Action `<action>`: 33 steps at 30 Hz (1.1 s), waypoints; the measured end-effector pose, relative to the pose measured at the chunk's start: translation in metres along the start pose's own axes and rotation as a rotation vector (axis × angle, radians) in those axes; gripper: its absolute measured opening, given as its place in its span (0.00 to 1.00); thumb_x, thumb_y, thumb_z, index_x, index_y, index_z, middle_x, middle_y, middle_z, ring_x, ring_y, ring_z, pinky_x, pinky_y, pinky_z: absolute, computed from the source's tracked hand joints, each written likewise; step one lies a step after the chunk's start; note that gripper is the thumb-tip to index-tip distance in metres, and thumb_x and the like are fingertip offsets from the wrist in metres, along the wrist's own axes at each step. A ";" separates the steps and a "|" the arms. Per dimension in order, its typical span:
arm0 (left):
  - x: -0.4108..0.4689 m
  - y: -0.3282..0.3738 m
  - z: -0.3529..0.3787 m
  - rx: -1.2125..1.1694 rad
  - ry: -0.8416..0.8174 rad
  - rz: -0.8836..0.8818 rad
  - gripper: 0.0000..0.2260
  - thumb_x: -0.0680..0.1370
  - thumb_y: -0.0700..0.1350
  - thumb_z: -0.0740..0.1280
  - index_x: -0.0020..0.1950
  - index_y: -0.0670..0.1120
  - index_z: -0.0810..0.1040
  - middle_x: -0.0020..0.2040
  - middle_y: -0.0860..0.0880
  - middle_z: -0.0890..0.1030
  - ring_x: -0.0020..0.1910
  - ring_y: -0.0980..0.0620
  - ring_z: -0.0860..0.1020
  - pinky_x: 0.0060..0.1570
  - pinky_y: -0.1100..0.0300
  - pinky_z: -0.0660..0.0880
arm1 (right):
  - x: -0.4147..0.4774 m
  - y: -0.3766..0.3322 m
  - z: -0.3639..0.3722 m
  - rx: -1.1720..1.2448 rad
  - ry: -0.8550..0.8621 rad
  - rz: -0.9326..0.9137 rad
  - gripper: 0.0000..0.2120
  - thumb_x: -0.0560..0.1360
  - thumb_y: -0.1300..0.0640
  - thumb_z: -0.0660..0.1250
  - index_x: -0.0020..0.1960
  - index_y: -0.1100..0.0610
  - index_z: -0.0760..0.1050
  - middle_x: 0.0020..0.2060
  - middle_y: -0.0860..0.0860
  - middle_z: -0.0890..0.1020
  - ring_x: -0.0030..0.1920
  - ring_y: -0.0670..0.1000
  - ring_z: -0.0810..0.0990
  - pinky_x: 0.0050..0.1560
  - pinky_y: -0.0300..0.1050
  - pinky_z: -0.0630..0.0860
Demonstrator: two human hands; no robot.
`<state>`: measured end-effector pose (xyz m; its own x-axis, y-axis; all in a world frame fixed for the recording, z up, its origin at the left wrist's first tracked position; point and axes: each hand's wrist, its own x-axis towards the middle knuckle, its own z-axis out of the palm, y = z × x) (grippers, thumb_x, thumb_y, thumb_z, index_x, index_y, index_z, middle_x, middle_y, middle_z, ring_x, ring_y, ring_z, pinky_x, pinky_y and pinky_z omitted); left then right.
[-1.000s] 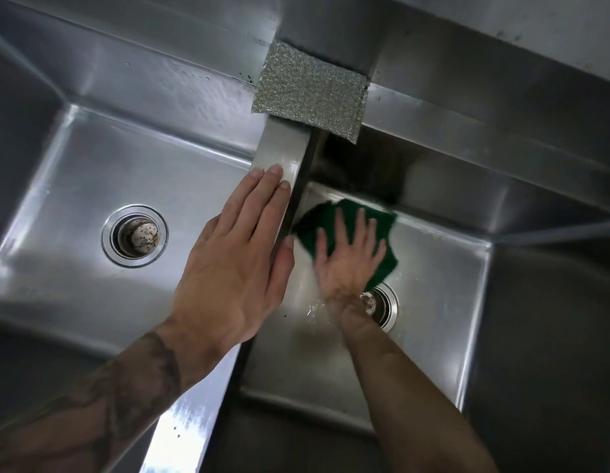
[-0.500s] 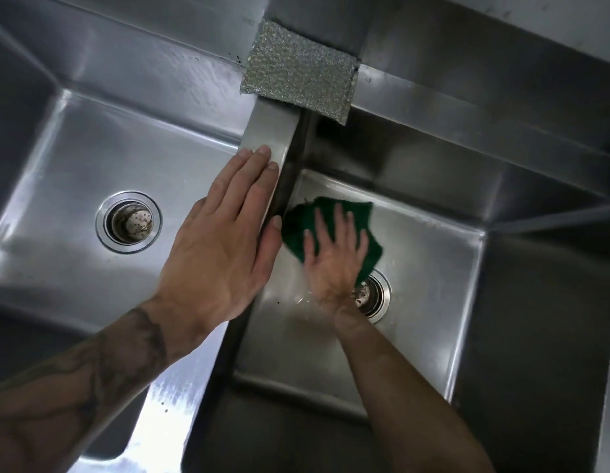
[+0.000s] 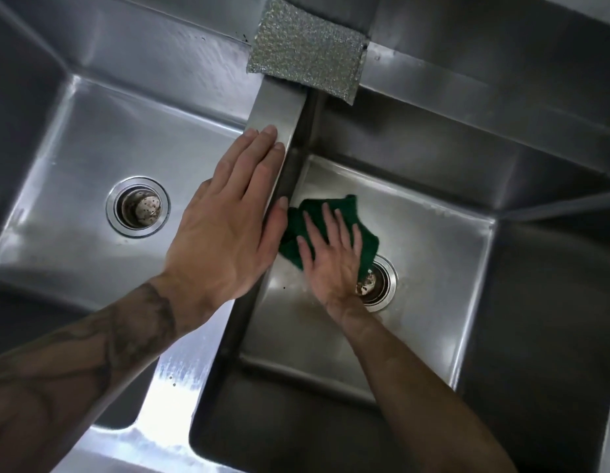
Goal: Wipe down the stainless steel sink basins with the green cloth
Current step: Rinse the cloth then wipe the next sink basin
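Head: green cloth [image 3: 349, 208] farther from back wall [image 3: 416, 155]

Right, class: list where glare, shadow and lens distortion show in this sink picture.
Head view: glare is strongest on the divider near the front edge. Head view: the far and side walls of the right basin lie in deep shadow. Head view: the sink's straight edges seem to bow slightly, a wide-angle effect.

Wall: you face a brushed steel splashback [image 3: 501, 25].
Ledge [image 3: 467, 85]: a silver textured pad [image 3: 307, 52] lies on it.
Light: white glare, lower left.
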<state>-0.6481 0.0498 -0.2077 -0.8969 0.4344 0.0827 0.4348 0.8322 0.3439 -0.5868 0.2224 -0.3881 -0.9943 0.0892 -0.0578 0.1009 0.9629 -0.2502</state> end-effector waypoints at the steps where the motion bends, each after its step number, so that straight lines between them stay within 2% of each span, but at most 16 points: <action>1: 0.000 0.000 0.000 -0.002 -0.001 0.000 0.26 0.88 0.49 0.56 0.83 0.36 0.64 0.85 0.41 0.62 0.86 0.43 0.58 0.79 0.40 0.67 | -0.006 0.004 0.001 0.000 -0.024 -0.091 0.24 0.86 0.41 0.53 0.81 0.45 0.66 0.82 0.52 0.64 0.82 0.56 0.62 0.81 0.61 0.54; 3: 0.000 -0.001 -0.001 0.004 -0.004 -0.001 0.26 0.88 0.49 0.55 0.83 0.37 0.63 0.85 0.41 0.61 0.86 0.44 0.57 0.79 0.40 0.67 | 0.001 0.026 -0.002 -0.009 -0.025 -0.180 0.24 0.86 0.41 0.54 0.80 0.45 0.66 0.82 0.52 0.64 0.81 0.55 0.63 0.81 0.61 0.55; 4: 0.000 0.000 -0.001 0.009 -0.006 -0.002 0.26 0.88 0.49 0.55 0.83 0.37 0.63 0.85 0.41 0.61 0.86 0.44 0.57 0.79 0.40 0.67 | 0.010 0.038 -0.004 -0.030 -0.005 -0.161 0.24 0.86 0.41 0.54 0.80 0.45 0.67 0.82 0.52 0.65 0.81 0.55 0.64 0.81 0.61 0.56; 7: 0.000 0.000 -0.001 0.022 -0.010 -0.001 0.26 0.88 0.50 0.54 0.83 0.37 0.63 0.85 0.41 0.62 0.86 0.44 0.57 0.80 0.42 0.65 | 0.037 0.052 -0.011 -0.040 0.038 0.066 0.24 0.86 0.41 0.53 0.80 0.46 0.66 0.82 0.53 0.64 0.81 0.56 0.62 0.81 0.61 0.55; 9: 0.000 0.000 -0.001 0.024 -0.009 0.002 0.26 0.88 0.50 0.54 0.83 0.37 0.63 0.85 0.41 0.62 0.86 0.44 0.58 0.81 0.43 0.64 | 0.037 0.036 -0.009 -0.007 0.045 0.166 0.25 0.86 0.41 0.53 0.80 0.46 0.66 0.82 0.53 0.64 0.82 0.56 0.61 0.81 0.61 0.53; 11: 0.000 0.000 -0.002 0.022 -0.012 -0.007 0.26 0.88 0.50 0.54 0.83 0.37 0.63 0.85 0.42 0.61 0.86 0.44 0.57 0.81 0.43 0.65 | 0.016 0.014 -0.003 0.001 0.038 0.127 0.25 0.86 0.41 0.53 0.81 0.45 0.66 0.82 0.53 0.63 0.82 0.56 0.60 0.82 0.61 0.52; 13: 0.000 0.001 -0.002 0.019 -0.018 -0.015 0.26 0.88 0.50 0.54 0.83 0.38 0.63 0.85 0.42 0.61 0.86 0.44 0.57 0.80 0.42 0.66 | -0.015 -0.001 0.002 0.001 0.011 0.000 0.24 0.86 0.41 0.54 0.81 0.44 0.66 0.82 0.52 0.64 0.82 0.56 0.61 0.82 0.61 0.53; 17: 0.001 -0.001 -0.001 0.037 -0.046 -0.002 0.27 0.88 0.52 0.51 0.84 0.37 0.61 0.86 0.42 0.59 0.86 0.45 0.55 0.81 0.42 0.64 | -0.037 0.014 0.001 0.008 -0.021 -0.193 0.24 0.86 0.40 0.57 0.80 0.44 0.68 0.82 0.52 0.65 0.81 0.55 0.64 0.81 0.61 0.56; 18: 0.001 -0.001 -0.001 0.039 -0.043 0.000 0.27 0.88 0.51 0.51 0.84 0.37 0.61 0.86 0.41 0.59 0.86 0.44 0.55 0.81 0.42 0.64 | -0.027 0.021 -0.001 -0.008 -0.014 -0.186 0.24 0.85 0.39 0.57 0.80 0.43 0.68 0.82 0.52 0.65 0.81 0.55 0.64 0.81 0.61 0.56; 20: 0.000 0.000 -0.001 0.029 -0.032 -0.004 0.27 0.88 0.51 0.53 0.83 0.37 0.62 0.86 0.41 0.60 0.86 0.44 0.56 0.81 0.42 0.64 | 0.000 0.027 -0.004 -0.034 0.006 -0.059 0.25 0.85 0.38 0.56 0.80 0.43 0.67 0.82 0.52 0.64 0.82 0.55 0.62 0.81 0.61 0.54; 22: 0.000 0.000 -0.001 0.017 -0.023 -0.004 0.27 0.88 0.50 0.54 0.83 0.37 0.62 0.85 0.41 0.60 0.86 0.44 0.56 0.81 0.43 0.63 | 0.019 0.017 -0.003 -0.018 0.012 0.109 0.27 0.84 0.37 0.54 0.80 0.43 0.66 0.82 0.53 0.63 0.82 0.56 0.60 0.82 0.62 0.52; 24: 0.000 0.000 -0.001 0.011 -0.018 -0.002 0.26 0.88 0.50 0.55 0.83 0.37 0.63 0.85 0.42 0.61 0.86 0.44 0.56 0.82 0.43 0.63 | 0.014 -0.003 0.001 0.007 0.019 0.162 0.27 0.84 0.38 0.54 0.81 0.44 0.65 0.82 0.54 0.63 0.82 0.57 0.59 0.82 0.62 0.51; 29: 0.000 0.000 -0.002 0.014 -0.029 -0.004 0.27 0.87 0.51 0.54 0.83 0.37 0.62 0.85 0.42 0.61 0.86 0.44 0.56 0.81 0.42 0.64 | -0.059 -0.019 0.012 0.034 0.017 -0.058 0.25 0.85 0.39 0.57 0.80 0.46 0.68 0.81 0.54 0.66 0.81 0.57 0.63 0.80 0.63 0.56; 33: 0.000 0.000 -0.003 0.025 -0.027 -0.006 0.27 0.88 0.51 0.54 0.83 0.37 0.62 0.86 0.42 0.60 0.86 0.44 0.56 0.81 0.42 0.64 | -0.038 0.003 0.007 -0.006 0.034 -0.082 0.25 0.85 0.39 0.57 0.79 0.45 0.70 0.81 0.54 0.67 0.81 0.57 0.65 0.80 0.63 0.56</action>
<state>-0.6484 0.0489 -0.2054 -0.8973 0.4381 0.0547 0.4313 0.8432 0.3211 -0.5485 0.2199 -0.3931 -0.9998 0.0186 -0.0049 0.0192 0.9688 -0.2470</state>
